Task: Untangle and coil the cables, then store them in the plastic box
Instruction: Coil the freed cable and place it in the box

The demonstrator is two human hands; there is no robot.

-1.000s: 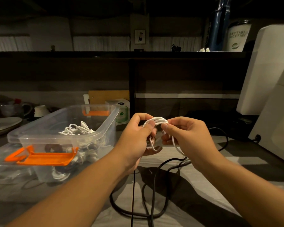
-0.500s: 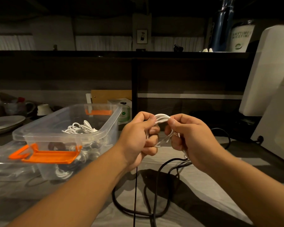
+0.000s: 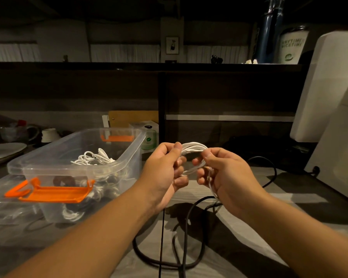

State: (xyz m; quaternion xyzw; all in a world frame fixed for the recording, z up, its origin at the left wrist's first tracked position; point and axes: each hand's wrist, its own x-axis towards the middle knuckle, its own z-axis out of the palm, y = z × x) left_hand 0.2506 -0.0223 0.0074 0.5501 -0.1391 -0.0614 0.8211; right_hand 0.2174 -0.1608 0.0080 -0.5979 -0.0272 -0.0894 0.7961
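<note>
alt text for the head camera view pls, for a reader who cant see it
The left hand and right hand grip a coiled white cable between them above a table. To the left stands an open clear plastic box with orange latches, holding white cables, and a black cable lies looped on the table beneath the hands.

Fingers of the left hand [image 3: 163,169] and right hand [image 3: 225,173] are covering both ends of the white cable coil [image 3: 193,149]. Its loose tail is blurring, probably along the right palm. The black cable [image 3: 187,227] is running off the bottom edge. The plastic box [image 3: 54,171] wall is clouding the lower coils [image 3: 72,214] inside.
</note>
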